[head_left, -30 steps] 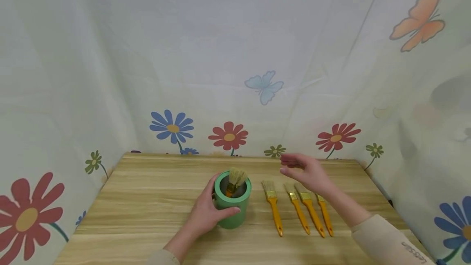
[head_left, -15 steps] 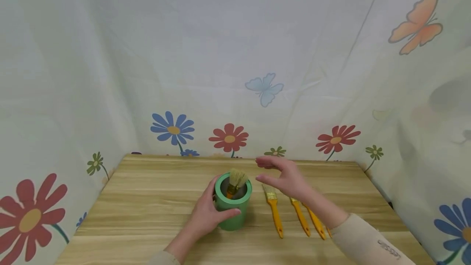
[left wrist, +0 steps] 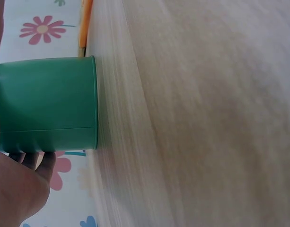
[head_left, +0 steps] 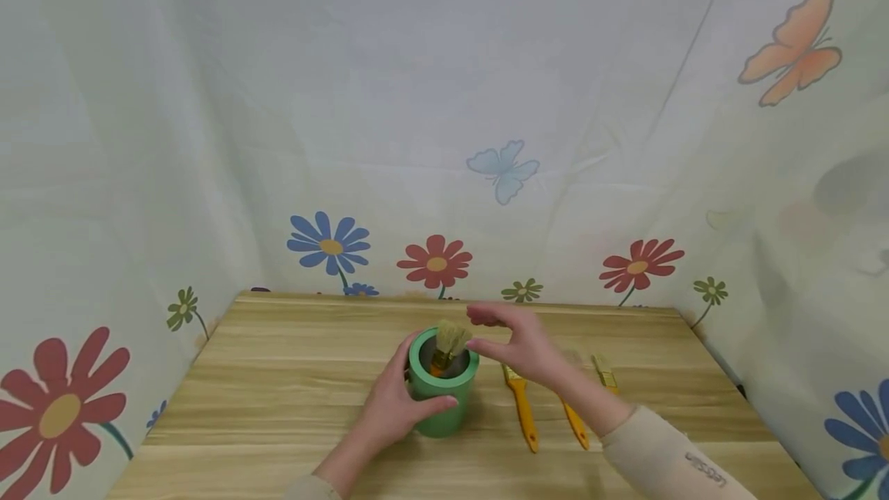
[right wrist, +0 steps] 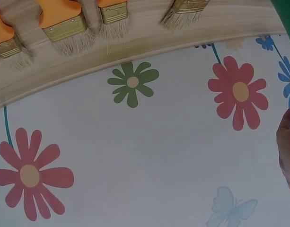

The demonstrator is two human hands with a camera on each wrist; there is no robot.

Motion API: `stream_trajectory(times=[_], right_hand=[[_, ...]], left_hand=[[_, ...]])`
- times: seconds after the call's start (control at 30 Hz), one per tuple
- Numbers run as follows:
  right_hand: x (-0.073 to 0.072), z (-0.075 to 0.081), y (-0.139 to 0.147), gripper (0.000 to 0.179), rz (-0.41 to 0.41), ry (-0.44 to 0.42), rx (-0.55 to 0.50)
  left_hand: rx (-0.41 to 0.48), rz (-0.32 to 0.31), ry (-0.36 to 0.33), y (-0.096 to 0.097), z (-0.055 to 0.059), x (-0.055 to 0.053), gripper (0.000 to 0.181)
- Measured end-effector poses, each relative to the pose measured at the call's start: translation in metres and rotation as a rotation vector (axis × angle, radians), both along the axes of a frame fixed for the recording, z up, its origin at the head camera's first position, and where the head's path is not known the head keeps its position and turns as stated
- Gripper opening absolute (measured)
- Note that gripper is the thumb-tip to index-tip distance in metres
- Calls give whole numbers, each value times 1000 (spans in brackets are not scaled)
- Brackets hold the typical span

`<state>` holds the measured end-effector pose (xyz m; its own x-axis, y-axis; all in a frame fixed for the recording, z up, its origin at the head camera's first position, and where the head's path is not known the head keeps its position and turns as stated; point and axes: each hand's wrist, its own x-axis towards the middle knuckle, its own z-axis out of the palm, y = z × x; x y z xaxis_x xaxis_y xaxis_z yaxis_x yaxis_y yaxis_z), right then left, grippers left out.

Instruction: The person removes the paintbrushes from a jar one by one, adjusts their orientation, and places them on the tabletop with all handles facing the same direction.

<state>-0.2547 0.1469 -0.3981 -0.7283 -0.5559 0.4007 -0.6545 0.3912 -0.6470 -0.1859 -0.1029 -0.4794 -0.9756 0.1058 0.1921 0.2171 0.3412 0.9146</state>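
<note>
My left hand (head_left: 390, 406) grips a green cylindrical cup (head_left: 444, 417) from its left side, the thumb across the front. The same cup (left wrist: 45, 101) lies sideways in the left wrist view, fingers around it. A paintbrush (head_left: 451, 338) stands in the cup, pale bristles up, its orange handle mostly hidden inside. My right hand (head_left: 521, 344) hovers just right of those bristles, fingers and thumb apart; whether the thumb touches them I cannot tell. Several orange-handled paintbrushes (head_left: 522, 413) lie on the table to the right, partly hidden by my right forearm.
The wooden table (head_left: 292, 384) meets a white flowered curtain (head_left: 389, 137) at the back and both sides. In the right wrist view, a wide brush (right wrist: 64, 26) lies among the others, bristles towards the table's far edge.
My right hand has moved left from above the lying brushes to beside the bristles in the cup. My left hand keeps its grip on the cup.
</note>
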Motion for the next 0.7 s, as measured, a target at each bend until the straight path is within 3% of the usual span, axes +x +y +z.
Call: stream_trajectory(times=[0.7], right_hand=[[1, -14, -17, 27, -40, 74, -9]], left_hand=[[-3, -5, -2, -3, -6, -3, 103]])
